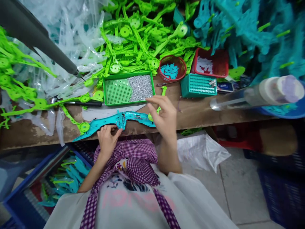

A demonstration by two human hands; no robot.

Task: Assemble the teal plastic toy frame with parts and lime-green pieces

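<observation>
A long teal plastic bow-shaped part [114,121] lies along the near edge of the wooden workbench [195,111]. My left hand [108,140] grips its middle from below, fingers curled around it. My right hand [163,116] hovers over the part's right end, fingers spread and slightly bent; whether it pinches a small piece is not visible. A green tray [116,92] of small silver screws sits just behind the part.
Piles of green parts [140,38], clear plastic parts [71,35] and teal parts [238,28] crowd the back. A red round basket [172,68], red tray [209,63], teal basket [197,85], screwdriver [81,103], and blue crate [59,181] at lower left.
</observation>
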